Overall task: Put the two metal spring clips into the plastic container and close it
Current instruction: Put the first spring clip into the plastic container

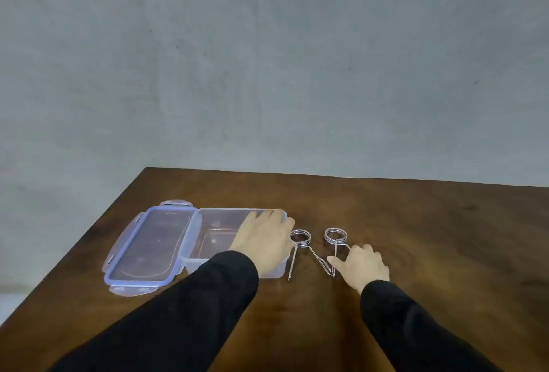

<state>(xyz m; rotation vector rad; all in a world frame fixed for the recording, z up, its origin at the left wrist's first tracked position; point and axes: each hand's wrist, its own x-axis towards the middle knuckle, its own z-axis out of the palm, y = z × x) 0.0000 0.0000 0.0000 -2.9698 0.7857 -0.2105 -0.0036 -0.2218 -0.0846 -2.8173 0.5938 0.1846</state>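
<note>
No writing reads on anything here. You have one clear plastic container [219, 238] on the tabletop [416, 223], its one blue-rimmed lid [148, 245] lying open beside it. Two metal spring clips [300, 245] [335, 238] lie just right of it. Your left hand [264, 242] rests flat, fingers spread, on the container; your right hand [364, 266], fingers loosely open, seems to touch the right clip.
</note>
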